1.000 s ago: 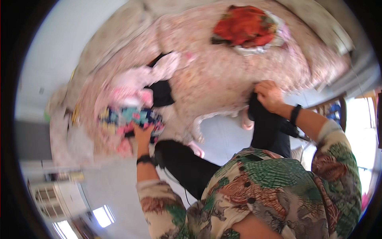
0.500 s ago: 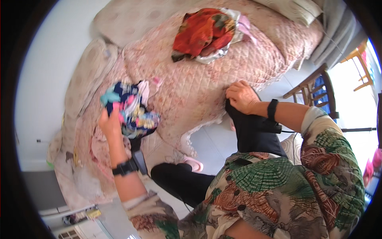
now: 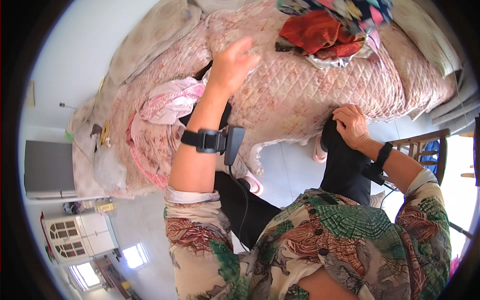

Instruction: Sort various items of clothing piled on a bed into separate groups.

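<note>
My left hand (image 3: pixel 232 65) is raised over the sofa with its fingers apart and nothing in it. A dark blue multicoloured patterned garment (image 3: pixel 350 14), slightly blurred, is at the far edge, over a pile with a red cloth (image 3: pixel 311 32) and white and pink fabric; whether it rests there or is in the air I cannot tell. My right hand (image 3: pixel 351 126) lies on my knee in black trousers, holding nothing. Close to my left forearm lies a heap with a pink-and-white cloth (image 3: pixel 167 102); my arm hides part of it and some black fabric.
A quilted pink floral cover (image 3: pixel 295 92) spreads over the sofa. Patterned cushions (image 3: pixel 155 37) line its back. A clear plastic bag (image 3: pixel 110 167) lies at the left. A wooden chair (image 3: pixel 440 150) stands at the right, beyond my right wrist.
My left hand has let go of the dark patterned garment, now by the red pile at the far side. The hand has moved right, and the view has shifted left. My right hand stays on the knee.
</note>
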Demonstrator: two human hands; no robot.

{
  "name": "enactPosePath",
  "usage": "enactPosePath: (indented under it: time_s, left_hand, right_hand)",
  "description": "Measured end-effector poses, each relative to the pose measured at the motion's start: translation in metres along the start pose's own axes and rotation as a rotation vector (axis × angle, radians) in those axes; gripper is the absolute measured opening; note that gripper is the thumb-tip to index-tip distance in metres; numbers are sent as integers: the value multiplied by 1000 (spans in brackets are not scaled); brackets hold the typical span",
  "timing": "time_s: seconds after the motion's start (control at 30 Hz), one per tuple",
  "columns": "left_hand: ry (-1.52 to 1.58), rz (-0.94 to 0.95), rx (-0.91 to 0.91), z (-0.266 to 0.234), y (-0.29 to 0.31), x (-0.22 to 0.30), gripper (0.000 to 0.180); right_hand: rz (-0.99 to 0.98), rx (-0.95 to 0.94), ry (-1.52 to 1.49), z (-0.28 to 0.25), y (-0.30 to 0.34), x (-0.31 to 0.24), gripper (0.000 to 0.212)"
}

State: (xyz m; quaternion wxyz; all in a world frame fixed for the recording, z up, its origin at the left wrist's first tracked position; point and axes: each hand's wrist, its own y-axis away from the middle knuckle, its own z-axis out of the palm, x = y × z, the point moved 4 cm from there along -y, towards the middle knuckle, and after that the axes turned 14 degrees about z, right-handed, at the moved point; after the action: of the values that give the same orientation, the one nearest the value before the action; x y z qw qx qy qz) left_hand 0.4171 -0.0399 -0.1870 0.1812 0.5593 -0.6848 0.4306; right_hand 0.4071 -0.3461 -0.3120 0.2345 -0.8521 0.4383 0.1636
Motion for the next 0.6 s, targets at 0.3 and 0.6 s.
enactPosePath:
  time_s: [0.3,0.6]
  left_hand:
    - [-982,-306,301,-132,158,-104,77]
    - [-805,-521,129,-153,169,-114,30]
  right_hand:
    - [4,3,49,3,-3,-6,3]
    - [-7,-4,77,5,-4,-15,4]
